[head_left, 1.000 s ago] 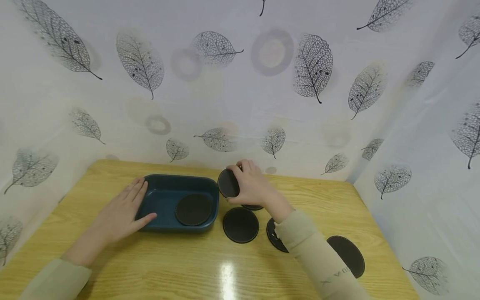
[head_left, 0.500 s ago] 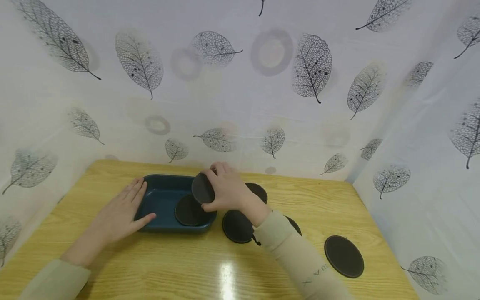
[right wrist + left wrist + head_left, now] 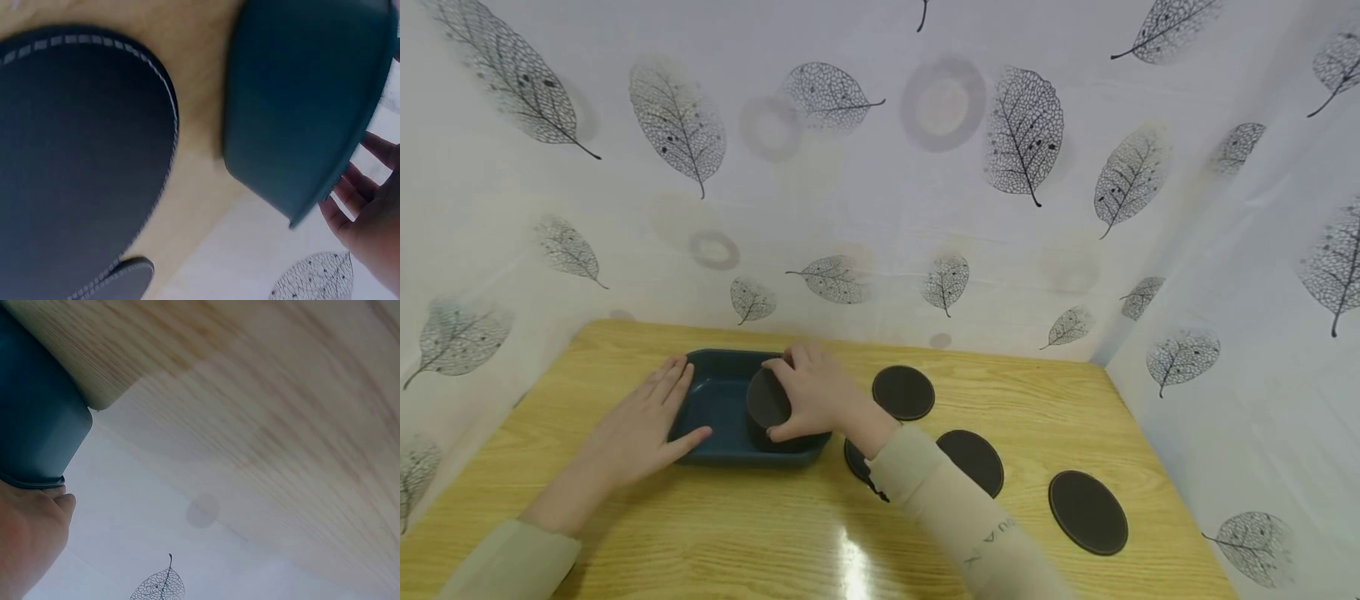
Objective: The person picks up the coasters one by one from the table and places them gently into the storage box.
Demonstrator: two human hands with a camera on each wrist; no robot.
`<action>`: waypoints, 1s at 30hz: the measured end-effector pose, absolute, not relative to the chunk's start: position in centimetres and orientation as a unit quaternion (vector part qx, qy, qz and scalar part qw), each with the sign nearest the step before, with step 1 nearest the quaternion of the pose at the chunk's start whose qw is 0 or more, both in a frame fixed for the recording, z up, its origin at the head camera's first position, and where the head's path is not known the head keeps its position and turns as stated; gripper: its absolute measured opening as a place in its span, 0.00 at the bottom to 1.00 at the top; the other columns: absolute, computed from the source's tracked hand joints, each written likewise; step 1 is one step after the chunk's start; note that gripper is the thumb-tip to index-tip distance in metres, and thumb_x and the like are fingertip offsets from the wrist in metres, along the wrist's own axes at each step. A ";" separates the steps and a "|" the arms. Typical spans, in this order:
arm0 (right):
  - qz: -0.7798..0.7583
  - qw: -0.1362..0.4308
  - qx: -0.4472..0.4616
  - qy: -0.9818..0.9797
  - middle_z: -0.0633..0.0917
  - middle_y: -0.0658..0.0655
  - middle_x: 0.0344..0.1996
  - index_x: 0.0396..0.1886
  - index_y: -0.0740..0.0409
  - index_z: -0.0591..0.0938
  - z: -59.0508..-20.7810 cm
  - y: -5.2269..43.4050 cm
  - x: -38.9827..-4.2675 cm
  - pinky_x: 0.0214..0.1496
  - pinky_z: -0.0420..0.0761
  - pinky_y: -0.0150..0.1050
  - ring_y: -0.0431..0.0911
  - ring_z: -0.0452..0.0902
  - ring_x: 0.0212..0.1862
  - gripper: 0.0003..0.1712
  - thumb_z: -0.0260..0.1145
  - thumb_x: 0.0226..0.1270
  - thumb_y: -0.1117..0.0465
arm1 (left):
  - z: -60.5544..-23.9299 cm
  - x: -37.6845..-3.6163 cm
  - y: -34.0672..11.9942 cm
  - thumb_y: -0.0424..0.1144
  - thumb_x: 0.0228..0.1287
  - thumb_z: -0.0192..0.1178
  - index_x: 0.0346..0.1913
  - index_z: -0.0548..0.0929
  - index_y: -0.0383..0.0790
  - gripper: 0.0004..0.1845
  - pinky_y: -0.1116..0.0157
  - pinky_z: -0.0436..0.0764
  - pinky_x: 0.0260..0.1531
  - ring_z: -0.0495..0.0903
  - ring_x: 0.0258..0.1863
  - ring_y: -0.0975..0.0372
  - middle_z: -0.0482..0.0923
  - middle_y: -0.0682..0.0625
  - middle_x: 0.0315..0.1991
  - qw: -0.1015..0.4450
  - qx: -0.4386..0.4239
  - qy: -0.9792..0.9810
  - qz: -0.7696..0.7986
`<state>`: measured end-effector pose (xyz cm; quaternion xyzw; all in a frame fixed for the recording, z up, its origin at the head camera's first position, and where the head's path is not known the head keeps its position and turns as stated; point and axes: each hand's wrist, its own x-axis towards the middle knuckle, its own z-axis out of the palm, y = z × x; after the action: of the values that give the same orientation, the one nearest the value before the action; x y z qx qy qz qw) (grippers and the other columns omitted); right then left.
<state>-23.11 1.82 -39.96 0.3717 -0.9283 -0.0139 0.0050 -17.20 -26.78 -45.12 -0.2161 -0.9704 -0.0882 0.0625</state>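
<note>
A dark blue rectangular tray point(image 3: 711, 367) sits on the wooden table point(image 3: 760, 533). My right hand point(image 3: 805, 400) is over the tray's right half and grips a round black coaster point(image 3: 767, 400), held tilted just above the tray floor. My left hand point(image 3: 640, 429) lies flat with straight fingers against the tray's left rim. In the right wrist view the tray's outer wall point(image 3: 300, 112) and a black coaster with white stitching point(image 3: 75, 169) on the table fill the frame. The left wrist view shows the tray's corner point(image 3: 34, 437) and part of my left hand point(image 3: 28, 540).
Three more black coasters lie on the table right of the tray: one point(image 3: 903, 392) toward the back, one point(image 3: 973, 461) beside my right sleeve, one point(image 3: 1087, 512) near the right edge. Another coaster point(image 3: 854, 460) is partly hidden under my forearm. Leaf-patterned sheets wall in the table.
My right hand has carried the coaster leftward from beside the tray to over the tray and lowered it inside. The coaster lying in the tray is now hidden. The left hand has stayed put.
</note>
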 end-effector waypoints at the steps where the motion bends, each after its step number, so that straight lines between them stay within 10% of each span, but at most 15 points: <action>1: -0.013 -0.002 0.371 -0.929 0.74 0.55 0.66 0.82 0.45 0.67 -40.1 1.7 -23.1 0.69 0.78 0.43 0.48 0.72 0.64 0.57 0.74 0.57 0.27 | -45.1 -17.2 -26.8 0.65 0.76 0.56 0.83 0.50 0.22 0.55 0.73 0.17 0.79 0.47 0.86 0.39 0.48 0.26 0.84 0.062 -0.216 -0.970 -0.089; 30: -0.065 -0.021 0.397 -0.915 0.73 0.56 0.70 0.81 0.45 0.69 -42.7 0.7 -23.2 0.67 0.80 0.38 0.47 0.71 0.67 0.53 0.74 0.62 0.29 | -45.1 -17.1 -26.7 0.65 0.76 0.57 0.83 0.51 0.22 0.55 0.66 0.22 0.83 0.46 0.86 0.38 0.50 0.25 0.83 0.069 -0.220 -0.969 -0.091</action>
<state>-23.16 0.65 -42.73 0.3974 -0.9151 -0.0648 -0.0213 -17.15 -26.70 -45.13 -0.2198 -0.9689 -0.0911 0.0688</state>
